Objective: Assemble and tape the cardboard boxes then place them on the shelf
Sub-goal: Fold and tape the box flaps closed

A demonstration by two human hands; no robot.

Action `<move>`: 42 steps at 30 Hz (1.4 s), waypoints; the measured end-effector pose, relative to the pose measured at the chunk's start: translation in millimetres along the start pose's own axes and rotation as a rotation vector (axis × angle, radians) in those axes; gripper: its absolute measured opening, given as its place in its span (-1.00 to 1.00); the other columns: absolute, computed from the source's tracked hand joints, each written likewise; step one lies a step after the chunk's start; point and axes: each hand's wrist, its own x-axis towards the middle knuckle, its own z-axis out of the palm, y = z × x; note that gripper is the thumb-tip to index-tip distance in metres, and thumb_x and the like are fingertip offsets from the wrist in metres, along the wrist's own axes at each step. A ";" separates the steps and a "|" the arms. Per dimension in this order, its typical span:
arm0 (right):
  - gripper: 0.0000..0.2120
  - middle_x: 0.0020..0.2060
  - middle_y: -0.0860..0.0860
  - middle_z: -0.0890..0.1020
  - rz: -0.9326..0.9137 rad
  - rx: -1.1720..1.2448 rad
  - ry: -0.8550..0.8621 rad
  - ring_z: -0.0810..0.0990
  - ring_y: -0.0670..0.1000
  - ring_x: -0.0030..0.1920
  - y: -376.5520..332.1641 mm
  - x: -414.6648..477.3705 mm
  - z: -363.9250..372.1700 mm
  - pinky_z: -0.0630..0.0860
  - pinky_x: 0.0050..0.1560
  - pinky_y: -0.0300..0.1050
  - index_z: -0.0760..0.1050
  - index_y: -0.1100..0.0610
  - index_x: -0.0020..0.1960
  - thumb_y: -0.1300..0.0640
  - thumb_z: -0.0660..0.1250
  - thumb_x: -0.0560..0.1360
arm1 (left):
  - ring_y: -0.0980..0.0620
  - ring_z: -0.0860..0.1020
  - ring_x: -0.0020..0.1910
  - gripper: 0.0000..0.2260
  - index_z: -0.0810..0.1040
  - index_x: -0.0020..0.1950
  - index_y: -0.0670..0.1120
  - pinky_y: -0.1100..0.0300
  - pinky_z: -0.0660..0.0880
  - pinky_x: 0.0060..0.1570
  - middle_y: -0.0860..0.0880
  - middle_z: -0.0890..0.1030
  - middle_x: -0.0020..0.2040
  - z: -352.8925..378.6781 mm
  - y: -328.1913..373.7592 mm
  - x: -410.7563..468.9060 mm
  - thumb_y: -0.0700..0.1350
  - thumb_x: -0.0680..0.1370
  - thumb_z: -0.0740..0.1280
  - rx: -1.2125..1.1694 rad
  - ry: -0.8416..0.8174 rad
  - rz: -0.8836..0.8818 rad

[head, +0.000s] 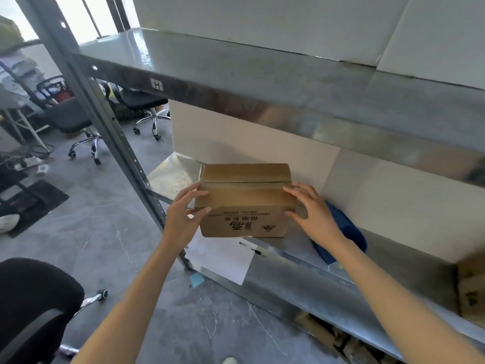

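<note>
Resting on the middle shelf (173, 174) of the metal rack, the cardboard box (245, 203) sits with its flaps closed and its print upside down towards me. I see the left hand (183, 219) at the box's left front corner, gripping it with fingers curled over the top and thumb on the front face. The right hand (312, 216) is at the box's right end, fingers spread and barely bent, touching it without closing round. A white sheet (223, 258) and a pen (252, 249) lie just in front of the box, and a blue object (346, 232) lies to its right.
</note>
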 end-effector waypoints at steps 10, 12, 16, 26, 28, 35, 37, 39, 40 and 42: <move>-0.49 0.14 -0.11 0.38 0.026 -0.033 0.228 0.38 -0.24 0.21 -21.0 -15.2 25.0 0.24 0.23 -0.53 0.53 0.00 0.30 -0.06 0.52 0.39 | 0.07 0.48 0.26 -0.65 0.61 0.19 0.01 0.05 0.52 0.22 0.05 0.46 0.28 2.0 -18.0 54.1 0.03 0.44 0.52 -0.081 -0.073 -0.014; -0.49 0.12 -0.10 0.39 0.009 -0.059 0.261 0.42 -0.18 0.19 -26.9 -20.2 28.4 0.30 0.23 -0.45 0.54 -0.01 0.29 -0.12 0.50 0.38 | 0.10 0.48 0.25 -0.57 0.58 0.22 0.00 0.06 0.49 0.25 0.07 0.45 0.27 7.6 -18.6 64.3 0.07 0.40 0.54 -0.071 -0.097 -0.007; -0.49 0.13 -0.15 0.39 -0.013 -0.095 0.235 0.43 -0.19 0.17 -35.5 -28.6 29.0 0.34 0.23 -0.40 0.52 -0.09 0.30 -0.24 0.42 0.41 | 0.14 0.47 0.26 -0.53 0.55 0.28 -0.03 0.06 0.45 0.33 0.09 0.44 0.30 13.8 -24.9 82.1 -0.02 0.41 0.56 -0.109 -0.162 0.004; -0.40 0.50 -0.14 0.21 0.126 -0.133 0.064 0.22 -0.09 0.48 -26.4 1.1 -1.7 0.24 0.44 -0.15 0.32 -0.09 0.48 0.22 0.37 0.50 | 0.15 0.34 0.33 -0.58 0.56 0.25 0.04 0.06 0.38 0.33 0.05 0.34 0.38 26.0 -14.4 82.7 0.04 0.43 0.54 0.024 -0.045 0.029; -0.32 0.54 -0.16 0.11 0.130 -0.119 -0.001 0.12 -0.11 0.52 -22.6 6.4 -0.7 0.15 0.45 -0.18 0.23 -0.12 0.52 0.21 0.39 0.50 | 0.00 0.28 0.38 -0.57 0.56 0.26 0.05 -0.01 0.38 0.33 0.05 0.37 0.37 33.0 -5.5 69.7 0.11 0.43 0.50 0.115 -0.022 0.031; -0.34 0.46 -0.15 0.18 0.039 -0.069 -0.043 0.25 -0.14 0.43 -13.8 5.6 -6.2 0.24 0.40 -0.23 0.31 -0.10 0.47 0.15 0.45 0.44 | -0.02 -0.02 0.55 -0.46 0.48 0.35 0.06 -0.04 0.25 0.43 0.01 0.16 0.56 59.2 19.9 34.3 0.21 0.44 0.46 0.233 0.077 -0.092; -0.37 0.42 -0.16 0.20 0.020 -0.069 -0.055 0.28 -0.17 0.39 -12.4 2.7 -9.7 0.23 0.36 -0.29 0.33 -0.10 0.45 0.10 0.46 0.43 | -0.04 0.04 0.53 -0.45 0.46 0.37 0.06 -0.03 0.38 0.34 0.01 0.18 0.53 64.5 26.9 27.3 0.20 0.44 0.46 0.220 0.085 -0.123; -0.39 0.38 -0.15 0.21 0.004 -0.078 -0.060 0.31 -0.16 0.35 -11.5 0.1 -12.1 0.23 0.33 -0.31 0.36 -0.09 0.43 0.06 0.47 0.43 | -0.03 0.12 0.47 -0.46 0.43 0.38 0.08 0.05 0.44 0.17 0.03 0.18 0.50 70.2 33.3 19.3 0.18 0.45 0.47 0.189 0.081 -0.140; -0.40 0.37 -0.15 0.22 -0.001 -0.084 -0.058 0.32 -0.16 0.34 -11.0 -1.2 -13.0 0.24 0.31 -0.30 0.37 -0.09 0.42 0.05 0.48 0.43 | -0.01 0.16 0.45 -0.46 0.42 0.38 0.09 0.12 0.42 0.10 0.06 0.17 0.49 73.2 36.7 14.8 0.16 0.45 0.47 0.166 0.080 -0.139; -0.41 0.33 -0.14 0.22 -0.007 -0.088 -0.041 0.32 -0.14 0.32 -9.8 -4.0 -13.6 0.25 0.29 -0.29 0.39 -0.08 0.40 0.04 0.50 0.42 | 0.07 0.24 0.41 -0.45 0.41 0.38 0.06 0.22 0.36 0.08 0.10 0.16 0.47 79.3 41.7 6.7 0.11 0.46 0.49 0.111 0.066 -0.133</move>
